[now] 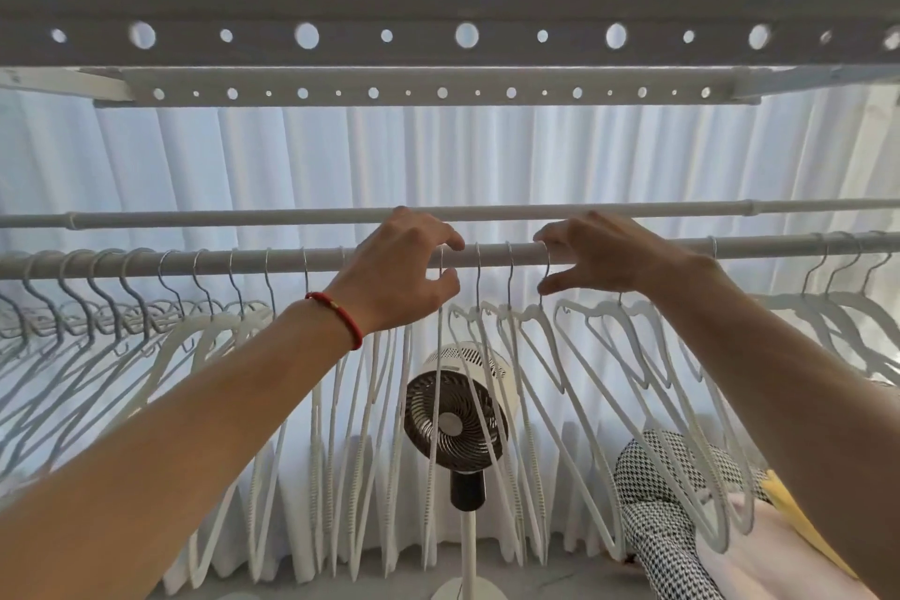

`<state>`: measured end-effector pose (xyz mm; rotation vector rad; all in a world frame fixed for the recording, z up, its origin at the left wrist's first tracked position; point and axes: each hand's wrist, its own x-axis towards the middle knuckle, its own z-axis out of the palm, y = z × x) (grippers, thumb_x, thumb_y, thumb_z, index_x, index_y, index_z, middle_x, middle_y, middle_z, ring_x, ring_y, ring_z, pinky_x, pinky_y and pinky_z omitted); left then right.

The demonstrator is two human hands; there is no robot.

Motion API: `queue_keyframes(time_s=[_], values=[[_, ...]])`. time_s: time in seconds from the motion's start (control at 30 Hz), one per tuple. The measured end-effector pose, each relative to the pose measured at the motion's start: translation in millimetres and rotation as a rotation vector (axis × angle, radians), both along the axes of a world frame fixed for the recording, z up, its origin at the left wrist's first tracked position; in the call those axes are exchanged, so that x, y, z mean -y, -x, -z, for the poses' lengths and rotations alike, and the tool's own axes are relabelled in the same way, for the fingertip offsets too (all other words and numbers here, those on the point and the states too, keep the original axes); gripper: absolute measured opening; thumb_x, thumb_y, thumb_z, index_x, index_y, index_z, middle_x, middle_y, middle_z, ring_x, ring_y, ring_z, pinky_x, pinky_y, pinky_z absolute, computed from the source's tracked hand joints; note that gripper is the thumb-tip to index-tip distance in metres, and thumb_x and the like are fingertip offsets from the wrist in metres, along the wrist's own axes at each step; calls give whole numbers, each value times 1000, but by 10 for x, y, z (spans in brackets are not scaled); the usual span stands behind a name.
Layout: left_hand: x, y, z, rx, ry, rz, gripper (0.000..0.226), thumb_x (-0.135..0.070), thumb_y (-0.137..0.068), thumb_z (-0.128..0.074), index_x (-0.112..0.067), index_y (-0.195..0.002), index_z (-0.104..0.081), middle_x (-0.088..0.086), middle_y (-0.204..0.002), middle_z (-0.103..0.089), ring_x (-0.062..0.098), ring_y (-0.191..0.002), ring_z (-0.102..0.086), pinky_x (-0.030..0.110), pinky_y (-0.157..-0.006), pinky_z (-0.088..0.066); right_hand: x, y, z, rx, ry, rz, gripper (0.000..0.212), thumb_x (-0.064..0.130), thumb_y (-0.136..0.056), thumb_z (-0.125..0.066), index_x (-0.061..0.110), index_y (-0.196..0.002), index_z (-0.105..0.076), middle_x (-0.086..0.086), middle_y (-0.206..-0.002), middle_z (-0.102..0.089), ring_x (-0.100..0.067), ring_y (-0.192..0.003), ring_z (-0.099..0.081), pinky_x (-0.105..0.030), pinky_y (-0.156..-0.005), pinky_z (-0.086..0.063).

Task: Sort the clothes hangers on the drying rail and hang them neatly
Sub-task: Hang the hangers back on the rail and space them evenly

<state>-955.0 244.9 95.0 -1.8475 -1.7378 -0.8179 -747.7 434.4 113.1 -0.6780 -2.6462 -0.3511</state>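
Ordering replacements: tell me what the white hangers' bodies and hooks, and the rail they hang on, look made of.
White hanger bodies: probably matte plastic or a rubbery coating, ribbed along the arms. Thin silver hooks: shiny metal wire. Grey round rail: likely painted or coated metal tube, smooth and dull.

Both hands reach up to the near drying rail (487,253) around its middle, the left hand (404,268) just left of the right hand (599,258), with hangers (511,331) hung between and either side of them. A second rail (243,215) runs behind, perforated bars (438,37) overhead. Below the rail stands a fan (455,424), before the curtain (438,156); folded cloth (657,502) lies toward the rail's right end.
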Motion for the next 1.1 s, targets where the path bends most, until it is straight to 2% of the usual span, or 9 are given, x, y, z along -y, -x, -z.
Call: queue_keyframes(time_s=[0.13, 0.23, 0.37, 0.5, 0.67, 0.77, 0.87, 1.0, 1.1], values=[[-118, -82, -29, -36, -8, 30, 33, -25, -85, -68, -19, -117, -70, 1, -119, -69, 19, -119, -54, 36, -98, -47, -12, -280, -64, -109, 59, 41, 69, 54, -81, -78, 21, -138, -58, 6, -126, -68, -23, -117, -63, -43, -99, -50], [-266, -169, -50, -65, -3, 54, 36, -26, -84, -68, -17, -119, -69, 2, -119, -69, 21, -119, -54, 40, -97, -50, -92, -620, -92, -214, 85, 117, 55, 51, -88, -69, 23, -135, -63, 2, -130, -68, -24, -124, -60, -42, -105, -46], [-519, -380, -60, -146, 19, 74, 41, -30, -86, -70, -15, -124, -67, 3, -122, -68, 23, -120, -54, 37, -96, -48, -178, -912, 7, -259, 94, 142, 44, 37, -90, -70, 18, -130, -67, -4, -126, -71, -26, -118, -65, -33, -100, -47], [-770, -669, -55, -181, 53, 46, 48, -35, -86, -72, -15, -129, -64, 3, -127, -66, 23, -122, -53, 36, -98, -45, -334, -1007, 53, -163, 75, 71, 56, 42, -86, -77, 21, -136, -63, -1, -125, -71, -24, -111, -66, -44, -97, -51], [-1051, -990, -89, -172, 162, -82, 65, -42, -83, -72, -19, -141, -54, 1, -137, -59, 20, -129, -47, 39, -102, -46, -618, -991, 88, -120, -5, -106, 39, 41, -87, -78, 21, -118, -67, 2, -100, -71, -24, -90, -64, -43, -80, -53], [-1114, -1079, -137, -155, 253, -194, 73, -46, -82, -73, -22, -146, -47, 0, -141, -56, 20, -131, -48, 44, -103, -47, -698, -971, 89, -136, -76, -150, 43, 47, -87, -75, 25, -123, -65, 3, -103, -73, -25, -91, -66, -42, -79, -54], [-1078, -1126, -167, -129, 284, -262, 72, -44, -81, -75, -24, -145, -48, -2, -139, -58, 20, -125, -54, 41, -100, -49, -675, -884, 56, -121, -51, -216, 45, 46, -87, -75, 25, -126, -64, 2, -107, -73, -24, -93, -66, -43, -81, -55], [-975, -1062, -238, -37, 323, -296, 62, -40, -80, -77, -25, -136, -56, -7, -132, -61, 17, -121, -56, 37, -99, -48, -586, -725, 27, -101, -82, -249, 37, 46, -88, -73, 24, -117, -67, 2, -95, -72, -23, -84, -65, -40, -76, -55], [-907, -986, -245, 72, 311, -253, 49, -37, -79, -79, -25, -124, -62, -13, -116, -61, 14, -115, -58, 28, -95, -45, -523, -599, 57, -124, -103, -253, 34, 48, -88, -71, 25, -112, -68, 3, -88, -70, -21, -78, -63, -37, -71, -53]])
